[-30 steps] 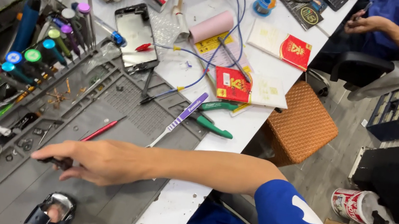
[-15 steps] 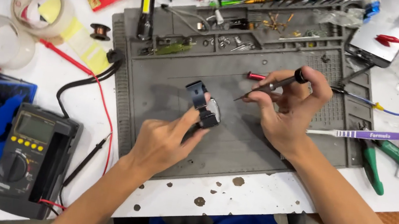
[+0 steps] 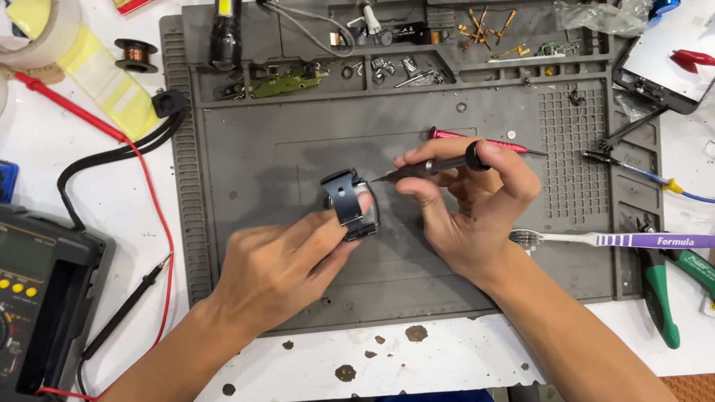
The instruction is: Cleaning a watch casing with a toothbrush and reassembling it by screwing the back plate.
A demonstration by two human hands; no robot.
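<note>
My left hand (image 3: 280,265) grips a small dark device with a metal frame (image 3: 350,202) and holds it just above the grey work mat (image 3: 289,152). My right hand (image 3: 471,209) holds a black-handled precision screwdriver (image 3: 435,165), thumb and fingers around the shaft. Its tip points left and touches the right edge of the device. Both hands meet over the middle of the mat.
A red-handled screwdriver (image 3: 482,141) lies behind my right hand. A toothbrush (image 3: 619,240) and green-handled pliers (image 3: 663,297) lie at the right. A black flashlight (image 3: 228,8), a multimeter (image 3: 12,299) with red and black leads, a tape roll (image 3: 10,7) and a phone (image 3: 688,43) surround the mat.
The view swung from the bench's right side to the mat. Over the last half second my right hand brought the screwdriver tip down to the device that my left hand holds.
</note>
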